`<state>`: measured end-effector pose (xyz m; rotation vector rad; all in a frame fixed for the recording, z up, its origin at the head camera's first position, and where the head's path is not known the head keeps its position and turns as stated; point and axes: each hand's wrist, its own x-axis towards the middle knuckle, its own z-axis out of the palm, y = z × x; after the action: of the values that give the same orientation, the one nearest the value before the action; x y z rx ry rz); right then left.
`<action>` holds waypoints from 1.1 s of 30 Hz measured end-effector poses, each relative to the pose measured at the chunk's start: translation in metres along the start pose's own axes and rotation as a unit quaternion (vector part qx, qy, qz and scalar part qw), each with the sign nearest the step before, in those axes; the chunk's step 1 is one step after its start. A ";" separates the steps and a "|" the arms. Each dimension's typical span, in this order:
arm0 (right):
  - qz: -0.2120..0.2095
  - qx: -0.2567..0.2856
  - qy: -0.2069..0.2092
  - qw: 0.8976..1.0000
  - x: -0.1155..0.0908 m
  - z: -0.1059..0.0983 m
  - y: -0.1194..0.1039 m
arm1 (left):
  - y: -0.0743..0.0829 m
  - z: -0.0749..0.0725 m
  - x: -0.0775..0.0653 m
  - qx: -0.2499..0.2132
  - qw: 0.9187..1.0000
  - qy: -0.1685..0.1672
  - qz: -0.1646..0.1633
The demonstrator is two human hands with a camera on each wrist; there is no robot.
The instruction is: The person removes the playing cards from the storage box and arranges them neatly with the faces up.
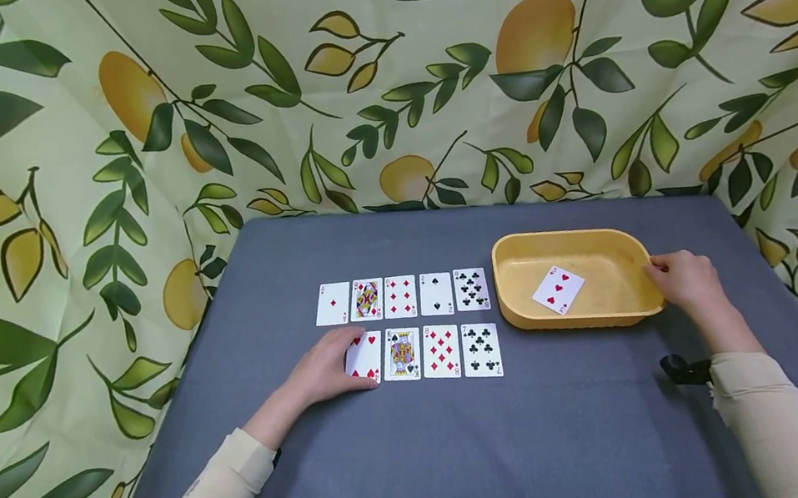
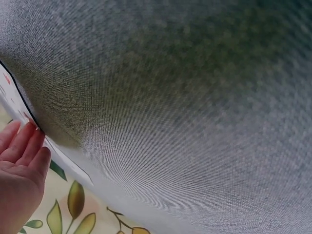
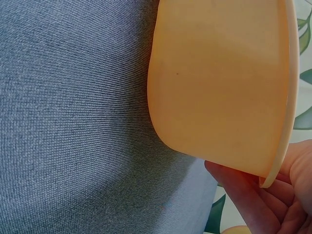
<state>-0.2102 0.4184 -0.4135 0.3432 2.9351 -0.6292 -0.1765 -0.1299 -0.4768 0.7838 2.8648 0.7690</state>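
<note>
My left hand (image 1: pixel 325 365) is at the left end of the nearer row of playing cards. Its thumb and fingers hold a hearts playing card (image 1: pixel 364 360) by its near and far edges. In the left wrist view, the fingertips (image 2: pixel 38 130) meet the edge of a card, most of which lies out of frame. At the right, my right hand (image 1: pixel 686 284) pinches the right end of a yellow plastic basin (image 1: pixel 564 241). The right wrist view shows the thumb and fingers at the basin's rim (image 3: pixel 285 131). A single hearts card (image 1: pixel 558 289) lies face up in the basin.
A king (image 1: pixel 402 354) and two number cards continue the nearer row. Behind it lies a second face-up row, from the ace of diamonds (image 1: pixel 333 304) to a clubs card (image 1: pixel 471 289) beside the basin. Grey-blue cloth (image 1: pixel 457 460) covers the table; a leaf-patterned curtain (image 1: pixel 424 94) hangs behind.
</note>
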 end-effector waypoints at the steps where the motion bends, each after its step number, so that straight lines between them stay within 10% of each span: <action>1: -0.002 0.001 0.001 1.000 0.000 0.000 0.000 | 0.000 0.000 0.000 0.001 1.000 0.001 0.003; 33: -0.022 0.000 0.011 1.000 -0.005 0.000 0.001 | 0.012 -0.004 0.013 -0.102 0.991 0.086 -0.006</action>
<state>-0.2054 0.4183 -0.4127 0.2886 2.9707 -0.6342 -0.1830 -0.1167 -0.4671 0.7046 2.8699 1.1591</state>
